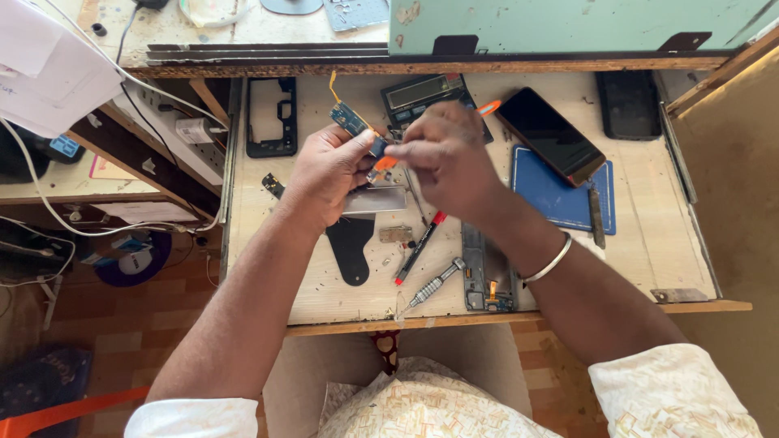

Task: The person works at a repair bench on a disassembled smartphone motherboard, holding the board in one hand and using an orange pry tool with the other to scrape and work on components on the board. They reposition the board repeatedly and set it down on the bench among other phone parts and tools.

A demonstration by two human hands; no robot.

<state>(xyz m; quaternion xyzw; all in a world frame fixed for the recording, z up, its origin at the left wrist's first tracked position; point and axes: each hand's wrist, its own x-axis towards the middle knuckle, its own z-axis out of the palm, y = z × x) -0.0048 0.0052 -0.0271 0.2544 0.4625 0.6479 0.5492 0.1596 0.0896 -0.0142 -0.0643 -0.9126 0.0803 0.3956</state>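
Left hand (pixel 329 174) pinches a small blue circuit board (pixel 352 121); right hand (pixel 445 158) closes on an orange tool (pixel 487 108) touching it, above a pale wooden pull-out tray (pixel 649 243); tiled floor beneath.

Bright daylight from the right, soft shadows — sharp, slight wide-angle distortion
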